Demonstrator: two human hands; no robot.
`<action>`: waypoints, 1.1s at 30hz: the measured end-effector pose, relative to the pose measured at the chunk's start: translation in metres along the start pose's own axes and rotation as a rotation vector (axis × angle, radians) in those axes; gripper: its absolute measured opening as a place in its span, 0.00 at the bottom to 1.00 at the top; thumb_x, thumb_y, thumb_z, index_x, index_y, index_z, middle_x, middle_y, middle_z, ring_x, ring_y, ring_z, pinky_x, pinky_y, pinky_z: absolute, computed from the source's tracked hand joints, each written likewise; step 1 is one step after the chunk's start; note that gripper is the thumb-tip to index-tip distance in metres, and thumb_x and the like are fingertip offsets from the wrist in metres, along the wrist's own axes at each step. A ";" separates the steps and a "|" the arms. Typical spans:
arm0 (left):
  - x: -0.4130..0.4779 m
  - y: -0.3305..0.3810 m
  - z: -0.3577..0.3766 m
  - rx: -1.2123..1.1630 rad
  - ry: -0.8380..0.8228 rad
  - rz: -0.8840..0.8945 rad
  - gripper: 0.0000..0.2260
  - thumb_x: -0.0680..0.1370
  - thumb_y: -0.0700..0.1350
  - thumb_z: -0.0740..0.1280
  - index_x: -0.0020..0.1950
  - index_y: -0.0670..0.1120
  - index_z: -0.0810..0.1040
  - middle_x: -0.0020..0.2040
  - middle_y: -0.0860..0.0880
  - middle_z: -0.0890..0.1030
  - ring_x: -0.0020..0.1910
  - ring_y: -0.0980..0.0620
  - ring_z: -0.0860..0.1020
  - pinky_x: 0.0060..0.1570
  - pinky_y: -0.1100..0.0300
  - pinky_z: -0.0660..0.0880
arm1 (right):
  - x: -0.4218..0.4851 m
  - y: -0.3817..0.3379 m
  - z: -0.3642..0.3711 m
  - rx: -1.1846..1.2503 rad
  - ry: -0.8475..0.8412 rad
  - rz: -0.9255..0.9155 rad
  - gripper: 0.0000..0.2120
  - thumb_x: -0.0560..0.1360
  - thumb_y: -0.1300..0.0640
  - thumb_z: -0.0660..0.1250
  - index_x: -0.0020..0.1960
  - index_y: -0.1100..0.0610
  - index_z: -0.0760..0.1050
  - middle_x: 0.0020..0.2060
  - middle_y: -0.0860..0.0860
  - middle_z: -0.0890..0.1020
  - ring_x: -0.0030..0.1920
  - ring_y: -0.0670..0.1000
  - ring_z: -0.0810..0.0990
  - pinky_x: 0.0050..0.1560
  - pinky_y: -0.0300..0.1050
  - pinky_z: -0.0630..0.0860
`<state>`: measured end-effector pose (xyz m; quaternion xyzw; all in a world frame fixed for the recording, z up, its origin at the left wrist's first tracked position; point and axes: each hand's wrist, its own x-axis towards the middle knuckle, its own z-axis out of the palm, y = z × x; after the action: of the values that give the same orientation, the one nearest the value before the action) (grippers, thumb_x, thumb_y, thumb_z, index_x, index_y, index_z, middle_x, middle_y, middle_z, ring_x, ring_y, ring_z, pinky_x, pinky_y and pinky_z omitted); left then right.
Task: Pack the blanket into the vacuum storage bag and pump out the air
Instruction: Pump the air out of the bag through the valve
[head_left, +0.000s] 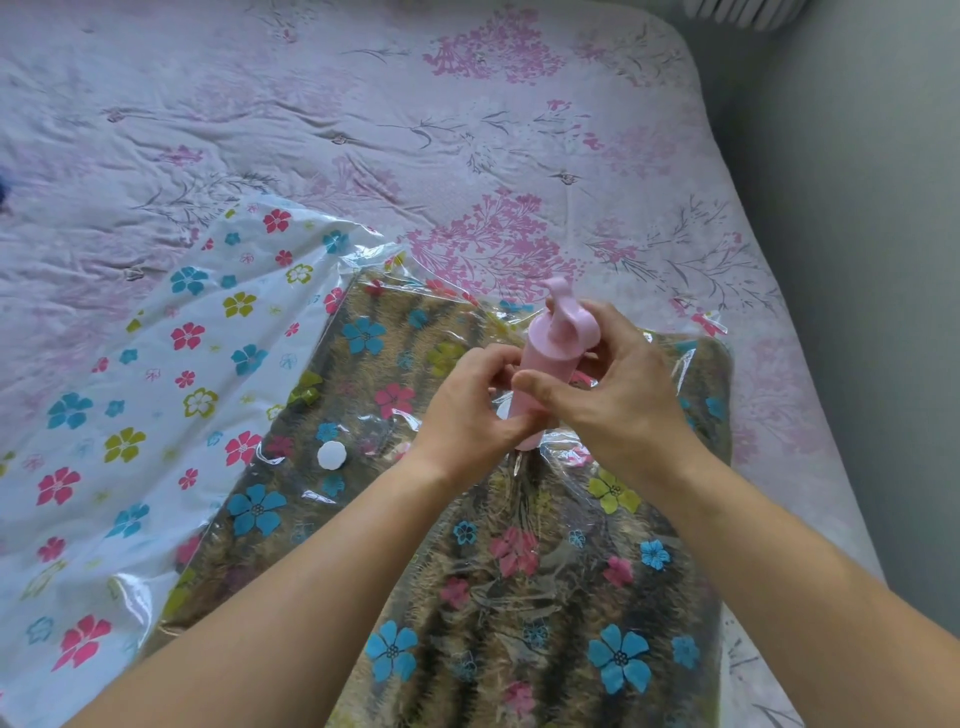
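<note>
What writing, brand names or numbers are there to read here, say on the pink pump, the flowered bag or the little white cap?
There is no readable text in this view.
Pink pump: plain, no lettering shows; the left hand and right hand hide part of it.
Storage bag: printed flowers only, no words.
White cap: looks blank.
Bedsheet: floral pattern only.

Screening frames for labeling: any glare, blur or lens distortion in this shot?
Head view: soft, even light with no hard shadows. Head view: white glare streaks on the vacuum storage bag, strongest at its lower-left fold and to the right of the pink pump. Head view: the wide-angle lens bends the bed edge at right, and a blue smear at the left border is unreadable.
</note>
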<state>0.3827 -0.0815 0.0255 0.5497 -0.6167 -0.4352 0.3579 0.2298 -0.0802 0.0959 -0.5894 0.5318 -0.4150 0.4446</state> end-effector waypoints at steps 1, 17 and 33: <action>-0.001 -0.001 0.001 -0.021 -0.009 0.001 0.23 0.69 0.56 0.77 0.61 0.51 0.79 0.58 0.52 0.82 0.57 0.53 0.81 0.61 0.49 0.77 | 0.001 -0.001 -0.001 0.013 0.005 -0.005 0.27 0.69 0.63 0.79 0.65 0.52 0.76 0.54 0.54 0.83 0.54 0.52 0.84 0.57 0.52 0.82; -0.039 0.006 -0.104 0.134 0.142 0.077 0.21 0.73 0.40 0.80 0.64 0.49 0.83 0.60 0.53 0.84 0.59 0.52 0.81 0.60 0.48 0.78 | 0.018 -0.043 0.023 0.807 -0.467 0.577 0.41 0.73 0.28 0.63 0.67 0.62 0.77 0.63 0.65 0.80 0.65 0.67 0.78 0.65 0.73 0.70; -0.127 -0.045 -0.253 -0.591 0.295 -0.683 0.15 0.83 0.50 0.68 0.64 0.41 0.78 0.55 0.39 0.87 0.49 0.44 0.88 0.51 0.49 0.85 | -0.054 -0.065 0.247 0.340 -0.407 0.535 0.21 0.77 0.63 0.71 0.67 0.51 0.72 0.62 0.56 0.78 0.51 0.57 0.83 0.44 0.56 0.81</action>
<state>0.6497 0.0067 0.0803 0.6515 -0.1928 -0.6022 0.4192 0.4793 -0.0031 0.0933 -0.4177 0.4913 -0.2411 0.7253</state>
